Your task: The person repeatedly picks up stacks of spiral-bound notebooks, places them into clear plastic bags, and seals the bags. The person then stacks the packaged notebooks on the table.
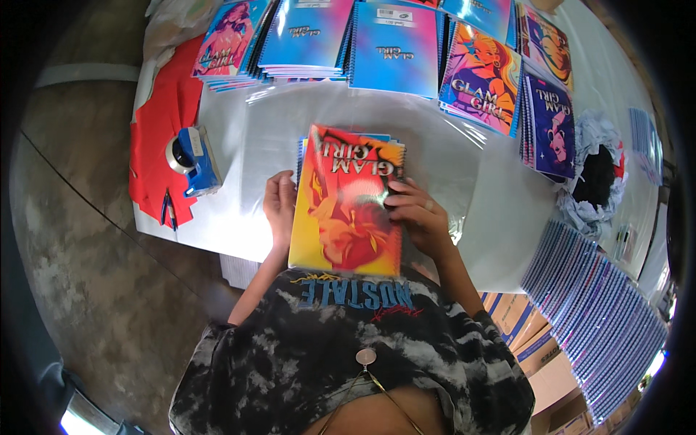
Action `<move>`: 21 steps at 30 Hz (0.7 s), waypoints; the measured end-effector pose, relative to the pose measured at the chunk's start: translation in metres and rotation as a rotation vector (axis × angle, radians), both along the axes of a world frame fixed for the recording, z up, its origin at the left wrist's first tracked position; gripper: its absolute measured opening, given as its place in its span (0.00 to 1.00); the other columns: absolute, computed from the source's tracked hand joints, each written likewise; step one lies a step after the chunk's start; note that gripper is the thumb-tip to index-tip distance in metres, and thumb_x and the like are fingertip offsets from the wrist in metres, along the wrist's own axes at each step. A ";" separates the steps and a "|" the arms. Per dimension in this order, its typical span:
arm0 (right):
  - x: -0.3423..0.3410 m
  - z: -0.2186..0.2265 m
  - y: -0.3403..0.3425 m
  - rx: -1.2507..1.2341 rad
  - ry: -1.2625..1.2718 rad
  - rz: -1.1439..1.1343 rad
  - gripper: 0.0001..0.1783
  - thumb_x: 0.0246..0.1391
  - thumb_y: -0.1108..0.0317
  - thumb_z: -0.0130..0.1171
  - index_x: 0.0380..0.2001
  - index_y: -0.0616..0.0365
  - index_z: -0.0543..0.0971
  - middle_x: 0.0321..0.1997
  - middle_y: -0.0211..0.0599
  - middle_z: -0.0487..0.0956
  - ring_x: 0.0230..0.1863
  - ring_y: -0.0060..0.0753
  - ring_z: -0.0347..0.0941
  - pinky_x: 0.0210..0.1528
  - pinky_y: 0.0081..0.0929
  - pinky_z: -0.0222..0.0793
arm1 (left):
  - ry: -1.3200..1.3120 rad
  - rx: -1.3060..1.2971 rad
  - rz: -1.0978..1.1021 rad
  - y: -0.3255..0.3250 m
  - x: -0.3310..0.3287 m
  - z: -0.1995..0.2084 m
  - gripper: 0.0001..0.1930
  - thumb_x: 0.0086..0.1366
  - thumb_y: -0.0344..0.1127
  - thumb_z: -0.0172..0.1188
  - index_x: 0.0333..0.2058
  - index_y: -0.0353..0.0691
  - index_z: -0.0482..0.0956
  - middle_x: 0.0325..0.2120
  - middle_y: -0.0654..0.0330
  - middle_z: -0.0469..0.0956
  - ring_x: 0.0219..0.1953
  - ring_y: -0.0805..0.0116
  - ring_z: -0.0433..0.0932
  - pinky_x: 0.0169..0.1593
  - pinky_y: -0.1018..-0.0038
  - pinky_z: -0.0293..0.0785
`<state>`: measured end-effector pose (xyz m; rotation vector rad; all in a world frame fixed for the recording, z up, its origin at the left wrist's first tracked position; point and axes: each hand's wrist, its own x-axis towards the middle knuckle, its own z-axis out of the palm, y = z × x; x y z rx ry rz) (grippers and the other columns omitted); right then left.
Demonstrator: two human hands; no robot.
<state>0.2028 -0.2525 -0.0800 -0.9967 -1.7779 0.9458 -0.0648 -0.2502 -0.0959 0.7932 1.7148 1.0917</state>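
Note:
A spiral notebook [348, 210] with a red, orange and yellow illustrated cover lies upside down to me, close to my body. Blue edges of at least one more notebook [301, 156] peek out beneath it at the far and left sides. My left hand [280, 201] is closed at the left edge, its fingers curled and partly hidden by the cover. On the right, my right hand [420, 210] grips the spiral-bound edge, with fingertips on top of the cover and a ring on one finger. Clear plastic film [272, 145] is spread under the notebooks.
Stacks of notebooks [395, 54] line the table's far side and continue to the right [547, 127]. On the left lie red sheets [163, 109], a blue tape dispenser [194, 161] and pens [169, 210]. Crumpled plastic [580, 210], a long notebook row [594, 312] and cardboard boxes [518, 326] are at right.

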 end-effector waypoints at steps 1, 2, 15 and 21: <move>0.002 -0.012 0.001 -0.052 -0.152 0.043 0.13 0.36 0.84 0.56 0.25 0.51 0.77 0.42 0.28 0.79 0.55 0.34 0.69 0.62 0.45 0.55 | 0.032 0.032 -0.046 0.002 -0.002 0.006 0.15 0.66 0.39 0.50 0.45 0.34 0.70 0.40 0.57 0.72 0.39 0.66 0.72 0.42 0.72 0.68; 0.003 -0.019 -0.002 -0.027 -0.187 0.093 0.14 0.35 0.83 0.57 0.25 0.50 0.77 0.42 0.27 0.79 0.55 0.33 0.70 0.63 0.45 0.54 | 0.064 0.066 -0.094 0.005 -0.001 0.014 0.17 0.65 0.40 0.50 0.47 0.34 0.69 0.44 0.55 0.71 0.43 0.64 0.71 0.45 0.71 0.67; 0.302 -0.008 0.263 -0.485 -0.915 -1.525 0.35 0.48 0.38 0.49 0.47 0.58 0.74 0.50 0.50 0.74 0.54 0.60 0.65 0.54 0.58 0.57 | 0.848 0.268 -0.755 -0.005 0.032 0.012 0.28 0.54 0.38 0.51 0.57 0.50 0.65 0.62 0.46 0.49 0.62 0.43 0.50 0.61 0.53 0.47; 0.323 -0.018 0.287 -0.051 -0.266 -1.327 0.24 0.44 0.57 0.62 0.41 0.64 0.73 0.39 0.45 0.76 0.43 0.41 0.71 0.45 0.38 0.64 | 0.844 0.223 -0.728 -0.001 0.030 0.021 0.28 0.53 0.39 0.54 0.55 0.51 0.66 0.61 0.50 0.51 0.61 0.45 0.52 0.61 0.54 0.49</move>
